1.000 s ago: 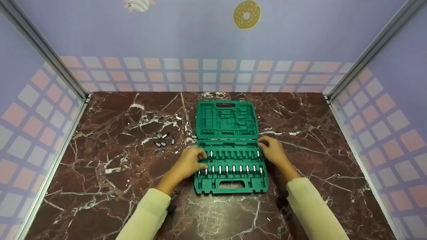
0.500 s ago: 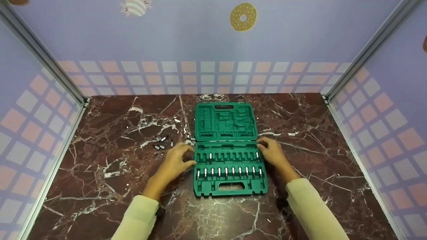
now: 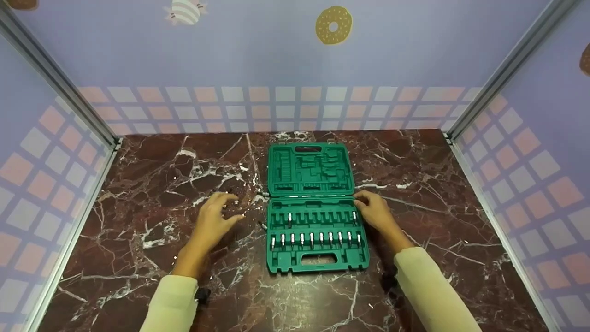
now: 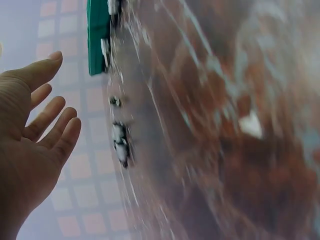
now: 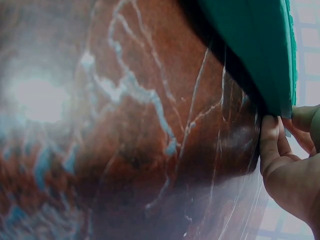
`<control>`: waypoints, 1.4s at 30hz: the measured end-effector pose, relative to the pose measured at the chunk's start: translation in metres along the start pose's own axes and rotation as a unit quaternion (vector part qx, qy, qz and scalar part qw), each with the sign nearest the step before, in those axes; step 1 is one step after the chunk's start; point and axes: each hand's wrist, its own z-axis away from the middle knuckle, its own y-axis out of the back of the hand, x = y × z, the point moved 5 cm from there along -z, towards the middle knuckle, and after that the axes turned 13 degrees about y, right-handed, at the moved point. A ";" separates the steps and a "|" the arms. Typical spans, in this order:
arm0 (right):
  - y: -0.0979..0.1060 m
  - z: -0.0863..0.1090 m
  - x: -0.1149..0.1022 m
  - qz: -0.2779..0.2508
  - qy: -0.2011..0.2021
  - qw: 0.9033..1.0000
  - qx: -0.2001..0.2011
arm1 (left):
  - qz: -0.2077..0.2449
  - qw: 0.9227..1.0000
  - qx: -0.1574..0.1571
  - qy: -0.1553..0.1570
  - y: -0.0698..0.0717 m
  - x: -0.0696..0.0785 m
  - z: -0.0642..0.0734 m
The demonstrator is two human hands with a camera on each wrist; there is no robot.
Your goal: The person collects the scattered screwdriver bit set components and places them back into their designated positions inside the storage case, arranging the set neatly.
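Note:
A green socket case (image 3: 318, 203) lies unfolded on the marble table. Its near half holds a row of silver bit sockets (image 3: 321, 238), and two more, one a bit socket (image 3: 290, 219), sit in the row behind. My right hand (image 3: 372, 210) grips the case's right edge near the hinge, thumb and fingers at the rim in the right wrist view. My left hand (image 3: 213, 221) is over the table left of the case, fingers spread and holding nothing. Beneath and beyond it lie loose bit sockets (image 4: 121, 142), mostly hidden in the head view. Another loose socket (image 3: 263, 225) lies beside the case's left edge.
One more small metal piece (image 3: 263, 194) lies by the hinge's left end. Purple walls (image 3: 276, 55) with a checked band enclose the table (image 3: 152, 193) at the back and both sides.
My left hand has moved left from the case's left edge toward the loose sockets. A socket now shows beside the case where that hand was. The right hand stays on the case.

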 end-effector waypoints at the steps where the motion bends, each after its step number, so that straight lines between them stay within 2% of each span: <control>1: 0.000 0.000 0.000 0.000 -0.002 1.000 0.000 | 0.000 1.000 0.005 0.006 0.003 -0.004 0.000; 8: 0.000 -0.001 0.001 0.015 0.003 1.000 0.003 | -0.009 0.999 0.027 0.045 0.021 -0.031 -0.001; 14: 0.000 0.000 0.002 0.009 0.009 1.000 0.005 | -0.024 0.997 0.024 0.063 0.027 -0.047 -0.005; 31: -0.001 0.000 0.001 0.007 0.003 1.000 -0.004 | -0.099 0.990 -0.038 0.091 0.023 -0.054 -0.028; 42: -0.001 0.001 0.002 0.005 0.004 1.000 0.001 | -0.108 0.988 -0.044 0.105 0.018 -0.065 -0.031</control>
